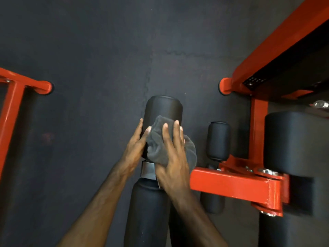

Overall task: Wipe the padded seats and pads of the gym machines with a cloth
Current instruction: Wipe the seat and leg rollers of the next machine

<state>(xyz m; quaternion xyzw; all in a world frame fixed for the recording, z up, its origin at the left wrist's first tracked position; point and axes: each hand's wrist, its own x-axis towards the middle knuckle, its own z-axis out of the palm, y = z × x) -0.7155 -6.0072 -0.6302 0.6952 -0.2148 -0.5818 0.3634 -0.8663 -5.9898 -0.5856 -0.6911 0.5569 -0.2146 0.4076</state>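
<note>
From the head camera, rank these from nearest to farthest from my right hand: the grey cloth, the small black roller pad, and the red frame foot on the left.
From the right hand:
1. Grey cloth, under its fingers.
2. Small black roller pad, just to its right.
3. Red frame foot, far off on the left.

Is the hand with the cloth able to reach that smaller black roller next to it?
Probably yes. The right hand, pressing the grey cloth, sits just left of the smaller roller pad, with only open floor between.
</note>
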